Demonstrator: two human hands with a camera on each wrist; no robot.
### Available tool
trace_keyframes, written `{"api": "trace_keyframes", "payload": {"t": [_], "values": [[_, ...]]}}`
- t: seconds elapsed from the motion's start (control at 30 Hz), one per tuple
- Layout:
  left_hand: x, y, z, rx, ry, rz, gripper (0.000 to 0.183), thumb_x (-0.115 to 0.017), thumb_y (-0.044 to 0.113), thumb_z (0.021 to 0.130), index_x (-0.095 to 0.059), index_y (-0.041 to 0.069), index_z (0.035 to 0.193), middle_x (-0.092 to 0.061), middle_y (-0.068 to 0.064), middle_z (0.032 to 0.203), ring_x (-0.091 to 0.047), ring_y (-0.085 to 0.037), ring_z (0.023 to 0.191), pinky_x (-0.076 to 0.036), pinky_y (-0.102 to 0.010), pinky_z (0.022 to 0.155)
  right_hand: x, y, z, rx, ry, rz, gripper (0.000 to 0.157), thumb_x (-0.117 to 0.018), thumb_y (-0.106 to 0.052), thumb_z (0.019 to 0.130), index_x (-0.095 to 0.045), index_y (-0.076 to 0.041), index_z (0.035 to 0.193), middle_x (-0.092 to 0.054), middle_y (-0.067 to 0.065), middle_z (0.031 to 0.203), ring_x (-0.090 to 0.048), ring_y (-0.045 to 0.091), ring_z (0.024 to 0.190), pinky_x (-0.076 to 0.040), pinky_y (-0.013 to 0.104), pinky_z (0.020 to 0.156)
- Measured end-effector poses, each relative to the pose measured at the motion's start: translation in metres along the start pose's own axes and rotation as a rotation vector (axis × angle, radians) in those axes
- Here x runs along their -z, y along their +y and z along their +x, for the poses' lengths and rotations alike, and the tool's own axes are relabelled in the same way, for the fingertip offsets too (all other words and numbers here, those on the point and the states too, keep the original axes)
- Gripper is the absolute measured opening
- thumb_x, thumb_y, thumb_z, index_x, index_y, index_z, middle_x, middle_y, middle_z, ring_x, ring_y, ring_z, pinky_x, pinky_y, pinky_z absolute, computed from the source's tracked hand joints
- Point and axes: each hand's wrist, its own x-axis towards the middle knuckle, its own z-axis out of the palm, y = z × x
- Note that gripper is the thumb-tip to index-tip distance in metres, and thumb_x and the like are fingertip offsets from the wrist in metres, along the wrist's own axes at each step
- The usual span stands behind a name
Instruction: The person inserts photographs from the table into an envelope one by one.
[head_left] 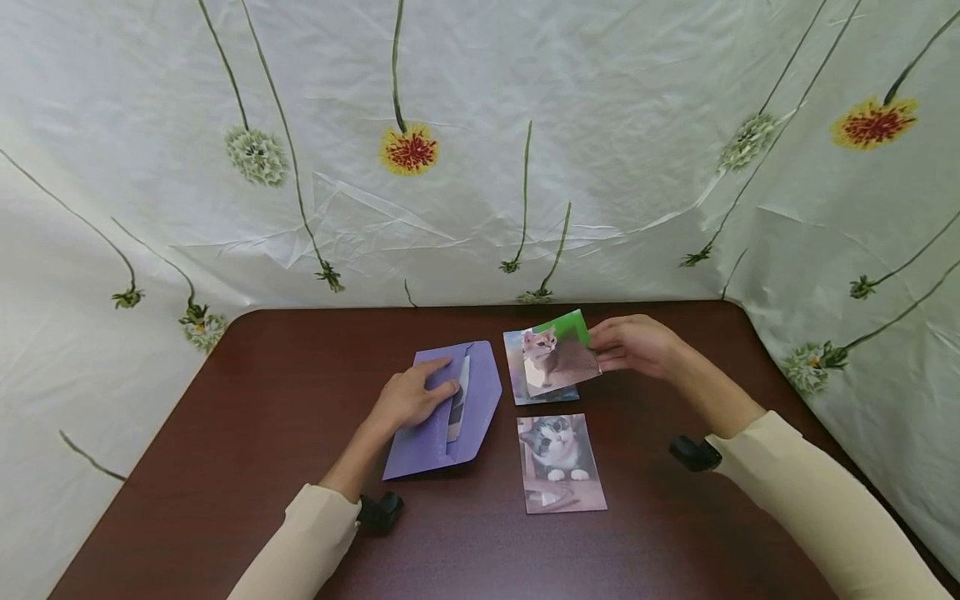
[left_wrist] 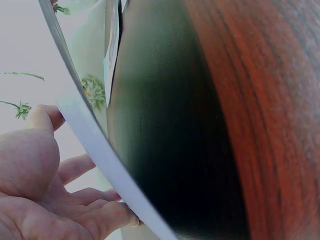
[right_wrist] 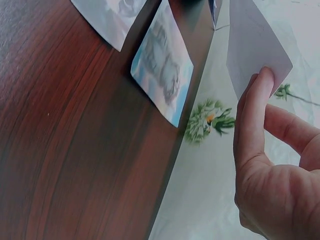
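My left hand (head_left: 411, 398) is at a purple envelope (head_left: 422, 461) with its flap unfolded to the right. Thumb and forefinger grip it by the pocket mouth, where part of a picture (head_left: 457, 415) shows inside. In the left wrist view the envelope (left_wrist: 102, 150) is tilted, one side raised off the table. My right hand (head_left: 637, 343) pinches a kitten photo with a green corner (head_left: 555, 354) by its right edge. Its pale back (right_wrist: 255, 50) faces the right wrist camera. The held photo overlaps a blue-edged photo (head_left: 517, 375) on the table.
A grey-and-white cat photo (head_left: 558, 462) lies face up nearer me, right of the envelope. All of this is on a dark red-brown table (head_left: 247, 433). A white cloth with printed flowers (head_left: 480, 208) hangs behind the table's far edge and along its sides.
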Motion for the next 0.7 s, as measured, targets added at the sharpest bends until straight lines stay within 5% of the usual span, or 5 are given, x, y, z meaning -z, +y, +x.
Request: {"api": "trace_keyframes", "payload": {"t": [0.7], "values": [[-0.002, -0.001, 0.002, -0.003, 0.003, 0.012, 0.056, -0.059, 0.038, 0.099, -0.054, 0.011, 0.148, -0.057, -0.022, 0.145, -0.054, -0.047, 0.131, -0.045, -0.059, 0.103, -0.041, 0.002, 0.02, -0.032, -0.051, 0.005, 0.034, -0.053, -0.002, 0.098, -0.051, 0.014, 0.128, -0.064, 0.001, 0.088, -0.065, 0.011, 0.075, -0.058, 0.026, 0.073]]}}
